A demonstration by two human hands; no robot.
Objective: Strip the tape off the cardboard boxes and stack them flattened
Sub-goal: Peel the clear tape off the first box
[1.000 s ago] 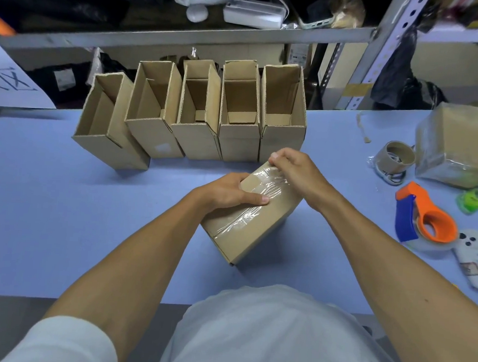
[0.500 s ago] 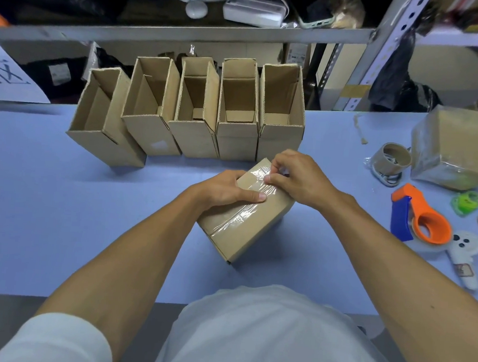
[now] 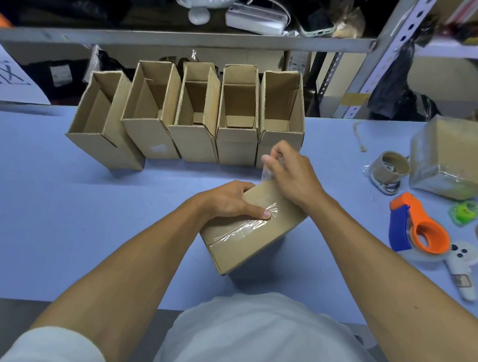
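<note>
A small closed cardboard box (image 3: 252, 238) lies at an angle on the blue table (image 3: 45, 224), straight in front of me. Clear tape (image 3: 246, 228) runs along its top seam. My left hand (image 3: 228, 201) holds the box's left side, its thumb pressed onto the tape. My right hand (image 3: 290, 174) pinches the tape's far end, which is lifted off the box's far edge. Several open-topped cardboard boxes (image 3: 238, 115) stand side by side behind it.
An orange and blue tape dispenser (image 3: 418, 230) lies to the right, with a used tape core (image 3: 391, 167), a green item (image 3: 464, 212) and a plastic-wrapped box (image 3: 457, 159) near it. A metal shelf (image 3: 185, 37) full of clutter runs along the back.
My right hand has picked the tape's end loose and pulled it up and away from the box's far edge. The left hand has stayed on the box.
</note>
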